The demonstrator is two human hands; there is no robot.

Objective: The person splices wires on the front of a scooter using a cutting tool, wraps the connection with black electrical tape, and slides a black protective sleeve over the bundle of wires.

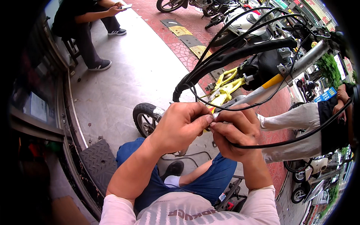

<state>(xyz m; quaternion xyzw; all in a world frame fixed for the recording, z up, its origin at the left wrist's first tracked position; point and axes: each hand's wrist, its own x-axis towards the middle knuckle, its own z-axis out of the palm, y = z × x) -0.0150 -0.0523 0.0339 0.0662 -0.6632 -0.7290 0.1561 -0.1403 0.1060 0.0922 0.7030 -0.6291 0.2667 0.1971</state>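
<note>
My left hand (183, 123) is closed in a pinch, its thumb and forefinger tips meeting those of my right hand (238, 127). Whatever small piece lies between the fingertips is mostly hidden. A black cable (296, 140) curves in from the right and runs into my right hand, which is closed around it. Just above the hands, a thick black-wrapped bundle of cables (228, 56) arches across to a silver steering tube (300, 64) with an orange band. Behind the fingers is a bright yellow scooter frame (227, 90).
A small black-tyred wheel (144, 120) stands beyond my left forearm. At the upper left, a seated person (80, 33) holds a phone. Another person in pale trousers (292, 123) stands at the right. A ribbed dark ramp (98, 161) lies by the doorway; parked motorbikes (245, 24) line the back.
</note>
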